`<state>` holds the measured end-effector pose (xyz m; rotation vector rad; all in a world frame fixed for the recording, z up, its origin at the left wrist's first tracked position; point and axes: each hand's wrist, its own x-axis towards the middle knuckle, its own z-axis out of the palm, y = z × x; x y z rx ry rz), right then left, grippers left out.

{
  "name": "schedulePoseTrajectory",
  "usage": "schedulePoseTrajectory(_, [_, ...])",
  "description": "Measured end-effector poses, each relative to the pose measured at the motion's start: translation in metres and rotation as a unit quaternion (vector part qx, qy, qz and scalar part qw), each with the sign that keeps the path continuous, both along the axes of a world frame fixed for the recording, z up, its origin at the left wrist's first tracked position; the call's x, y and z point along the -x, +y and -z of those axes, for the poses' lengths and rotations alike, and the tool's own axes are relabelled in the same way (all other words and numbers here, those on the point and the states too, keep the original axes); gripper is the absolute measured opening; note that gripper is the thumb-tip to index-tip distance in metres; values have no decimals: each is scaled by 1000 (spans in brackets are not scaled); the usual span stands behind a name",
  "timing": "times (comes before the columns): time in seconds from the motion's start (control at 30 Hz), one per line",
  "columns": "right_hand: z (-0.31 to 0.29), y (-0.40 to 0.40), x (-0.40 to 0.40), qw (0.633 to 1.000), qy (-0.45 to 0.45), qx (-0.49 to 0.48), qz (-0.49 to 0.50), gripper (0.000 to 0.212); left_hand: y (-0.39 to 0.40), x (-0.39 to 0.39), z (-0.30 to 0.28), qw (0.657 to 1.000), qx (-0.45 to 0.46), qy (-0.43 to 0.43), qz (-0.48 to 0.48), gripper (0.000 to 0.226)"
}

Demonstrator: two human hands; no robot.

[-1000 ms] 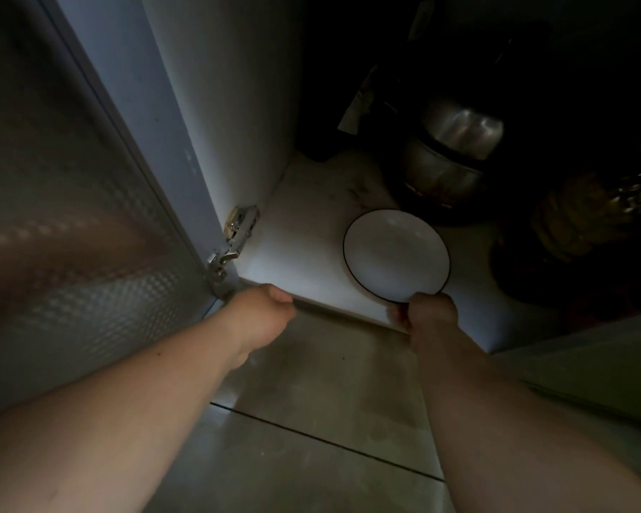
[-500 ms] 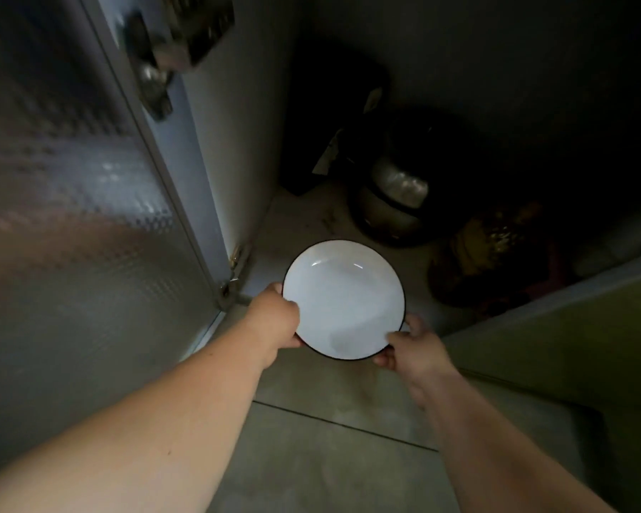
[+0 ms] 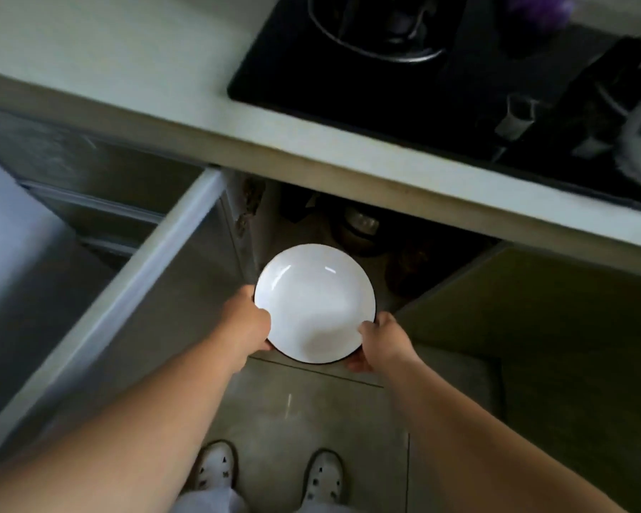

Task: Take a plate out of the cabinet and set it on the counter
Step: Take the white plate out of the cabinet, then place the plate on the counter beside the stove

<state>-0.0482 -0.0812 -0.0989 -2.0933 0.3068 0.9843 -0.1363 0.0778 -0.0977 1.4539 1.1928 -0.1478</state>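
Note:
A white plate (image 3: 313, 301) with a thin dark rim is held level in the air in front of the open cabinet (image 3: 367, 231), below the counter's edge. My left hand (image 3: 247, 320) grips its left rim and my right hand (image 3: 380, 342) grips its lower right rim. The pale counter (image 3: 134, 42) runs across the top of the view, above and beyond the plate.
The open cabinet door (image 3: 126, 301) juts toward me on the left. A second door (image 3: 533, 301) stands open on the right. A black hob (image 3: 367, 79) with a pan sits in the counter, utensils to its right. Dark pots stay inside the cabinet. My feet stand on grey floor tiles (image 3: 311, 409).
The plate has come out of the cabinet and risen, held by both hands. My view has lifted from the cabinet's inside to the counter and hob from above.

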Motion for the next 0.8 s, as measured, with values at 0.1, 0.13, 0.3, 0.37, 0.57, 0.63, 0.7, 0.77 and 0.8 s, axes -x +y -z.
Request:
schedulePoseTrajectory(0.1, [-48,4,19,1000,18,-20,-4,19,5,30,-50,1000,-3,-3,-16,49])
schedulePoseTrajectory(0.13, [-61,5,23,1000,14,-22,-14,19,8,37,-66,1000,-3,-3,-20,49])
schedulePoseTrajectory(0.3, [-135,17,41,994,-17,-37,-106,22,22,72,-137,1000,-12,-17,-14,46])
schedulePoseTrajectory(0.37, [-163,22,46,989,-38,-46,-135,24,27,81,-161,999,-21,-26,-24,45])
schedulePoseTrajectory(0.57, [-214,45,47,979,-94,-76,-165,24,43,90,-214,992,-52,-80,-79,45])
schedulePoseTrajectory(0.63, [-228,51,45,974,-108,-94,-175,24,48,90,-227,988,-51,-101,-103,46])
schedulePoseTrajectory(0.7, [-244,58,40,969,-124,-116,-181,22,53,88,-243,983,-50,-127,-125,46])
schedulePoseTrajectory(0.77, [-257,68,33,965,-135,-127,-185,21,57,84,-256,978,-54,-144,-143,46])
schedulePoseTrajectory(0.8, [-263,74,29,963,-137,-133,-188,20,60,81,-261,975,-57,-152,-152,47])
